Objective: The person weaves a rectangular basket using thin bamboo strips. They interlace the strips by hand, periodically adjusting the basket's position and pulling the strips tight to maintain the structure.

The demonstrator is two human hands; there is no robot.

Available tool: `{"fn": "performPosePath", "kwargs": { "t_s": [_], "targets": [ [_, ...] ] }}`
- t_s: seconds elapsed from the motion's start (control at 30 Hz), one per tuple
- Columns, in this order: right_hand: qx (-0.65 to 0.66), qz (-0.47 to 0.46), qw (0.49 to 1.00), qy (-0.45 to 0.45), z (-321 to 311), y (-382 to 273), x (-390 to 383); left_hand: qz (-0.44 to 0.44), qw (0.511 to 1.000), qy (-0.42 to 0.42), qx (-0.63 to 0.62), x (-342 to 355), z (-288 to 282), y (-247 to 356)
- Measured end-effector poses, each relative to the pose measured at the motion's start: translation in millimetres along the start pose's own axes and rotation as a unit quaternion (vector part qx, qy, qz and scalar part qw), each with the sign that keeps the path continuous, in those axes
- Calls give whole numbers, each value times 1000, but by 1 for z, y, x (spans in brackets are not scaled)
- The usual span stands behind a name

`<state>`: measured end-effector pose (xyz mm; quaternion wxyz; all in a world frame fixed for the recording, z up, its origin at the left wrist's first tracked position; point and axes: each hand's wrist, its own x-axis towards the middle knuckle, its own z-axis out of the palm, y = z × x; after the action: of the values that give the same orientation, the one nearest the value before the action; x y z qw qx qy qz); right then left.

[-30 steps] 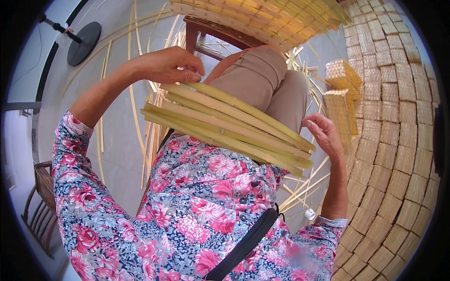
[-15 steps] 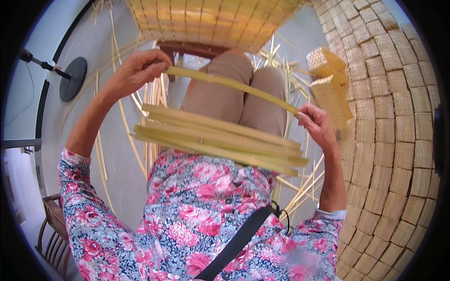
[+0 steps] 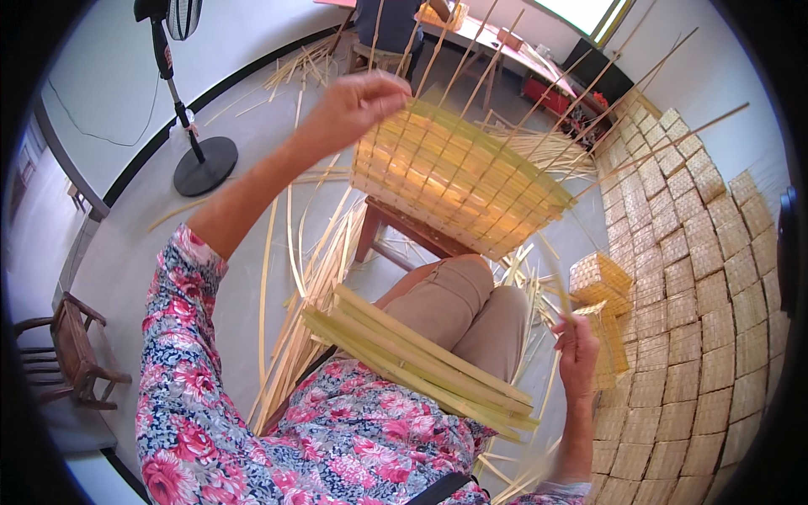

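Observation:
A partly woven bamboo basket (image 3: 454, 168) stands in front of my knees, with thin upright stakes rising from its top. My left hand (image 3: 368, 99) is at its upper left corner, fingers pinched; what is between them is hidden. My right hand (image 3: 577, 347) is closed on a bamboo strip (image 3: 562, 290), low and to the right of the basket. The strip is blurred and runs up from the fingers, so its far end is unclear. Across my lap lies a bundle of flat yellow-green bamboo strips (image 3: 421, 358), touched by neither hand.
A wooden stool (image 3: 412, 227) is under the basket. Loose strips (image 3: 324, 286) litter the floor. Stacked woven baskets (image 3: 673, 337) line the right side, with two small ones (image 3: 599, 282) nearer. A standing fan (image 3: 204, 167), a wooden chair (image 3: 80, 345) and a seated person (image 3: 387, 29) are farther off.
My view has tilted up toward the basket. My left hand has moved to the basket's upper corner; the strip that was stretched between both hands now shows only at my right hand.

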<state>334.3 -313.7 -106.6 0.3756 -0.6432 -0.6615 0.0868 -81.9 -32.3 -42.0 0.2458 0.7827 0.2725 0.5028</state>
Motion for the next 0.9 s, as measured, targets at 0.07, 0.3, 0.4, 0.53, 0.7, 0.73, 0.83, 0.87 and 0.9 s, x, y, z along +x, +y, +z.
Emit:
{"fn": "performPosePath", "kwargs": {
  "t_s": [0.07,0.3,0.4,0.53,0.7,0.73,0.83,0.87,0.9],
  "targets": [
    [77,3,991,114,2,-1,7,6,995,71,68,30,-11,-5],
    [379,107,899,189,24,9,97,86,992,82,-29,94,-31,31],
    [478,95,853,183,34,5,138,90,996,-1,-23,107,-31,61],
    [489,86,858,129,54,-2,167,-39,994,-97,44,114,-7,59],
    [452,78,880,121,68,2,187,47,989,-141,13,121,-12,79],
    [446,80,882,128,72,3,189,74,988,-132,-24,123,-17,83],
    [439,69,884,143,72,5,185,145,943,-299,-3,119,-11,116],
    [437,58,887,140,70,4,185,134,917,-375,35,118,-1,132],
    [443,63,882,147,71,3,183,124,882,-448,73,120,12,141]
  ]
}}
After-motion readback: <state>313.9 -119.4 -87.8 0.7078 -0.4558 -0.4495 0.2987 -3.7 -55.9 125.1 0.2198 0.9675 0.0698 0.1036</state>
